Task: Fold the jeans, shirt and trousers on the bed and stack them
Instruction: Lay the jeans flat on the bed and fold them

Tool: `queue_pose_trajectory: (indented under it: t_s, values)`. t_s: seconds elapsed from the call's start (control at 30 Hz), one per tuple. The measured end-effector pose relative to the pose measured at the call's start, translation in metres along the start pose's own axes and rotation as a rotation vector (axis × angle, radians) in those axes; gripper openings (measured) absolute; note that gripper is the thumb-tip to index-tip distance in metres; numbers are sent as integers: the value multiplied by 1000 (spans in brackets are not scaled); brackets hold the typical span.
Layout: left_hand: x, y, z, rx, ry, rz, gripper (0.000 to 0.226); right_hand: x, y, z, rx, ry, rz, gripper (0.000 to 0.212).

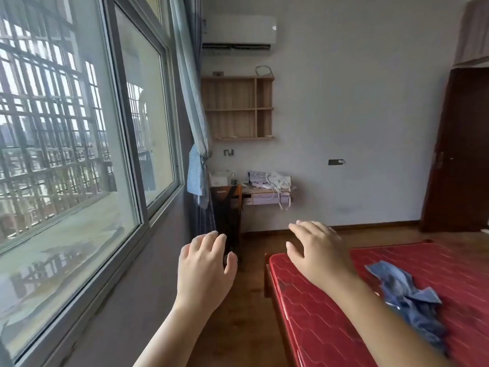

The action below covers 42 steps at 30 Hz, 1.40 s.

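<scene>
A crumpled pair of blue jeans [408, 295] lies on the red mattress of the bed [317, 313] at the lower right. No shirt or trousers show in this view. My left hand [205, 263] is raised over the wooden floor beside the bed, fingers relaxed, holding nothing. My right hand [317, 252] hovers above the near corner of the mattress, fingers spread and empty, left of the jeans.
A large window [79, 154] fills the left wall with a tied curtain [197, 168]. A dark chair [227, 213] and a cluttered desk [267, 189] stand against the far wall below a wooden shelf [238, 108]. A dark door [460, 154] is at the right.
</scene>
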State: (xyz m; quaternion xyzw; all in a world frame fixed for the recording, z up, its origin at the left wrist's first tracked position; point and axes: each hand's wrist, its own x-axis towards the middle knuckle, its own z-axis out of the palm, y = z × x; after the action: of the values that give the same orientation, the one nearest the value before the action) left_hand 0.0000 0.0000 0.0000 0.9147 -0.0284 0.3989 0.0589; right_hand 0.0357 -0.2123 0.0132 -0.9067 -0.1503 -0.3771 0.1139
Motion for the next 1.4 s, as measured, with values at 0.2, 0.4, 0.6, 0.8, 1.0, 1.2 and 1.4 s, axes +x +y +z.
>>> queue_pose_trajectory:
  t_s: [0.2, 0.4, 0.6, 0.8, 1.0, 1.2, 1.4]
  values:
    - [-31, -20, 44, -65, -49, -28, 40, -40, -2, 44, -46, -45, 1, 37]
    - [-46, -24, 101, -115, -104, -55, 33, -58, 22, 100, -53, -127, 46, 38]
    - [-25, -12, 180, -162, -245, -101, 36, -49, 81, 161, -34, -272, 161, 40]
    - [18, 20, 242, -243, -317, -100, 31, -25, 138, 208, 9, -330, 270, 48]
    - [49, 9, 302, -270, -372, -88, 31, 0, 156, 262, 24, -413, 343, 42]
    - [84, -33, 377, -311, -444, -77, 30, 40, 154, 327, -19, -451, 381, 48]
    - [147, -93, 465, -388, -520, -45, 31, 102, 145, 403, -83, -501, 467, 37]
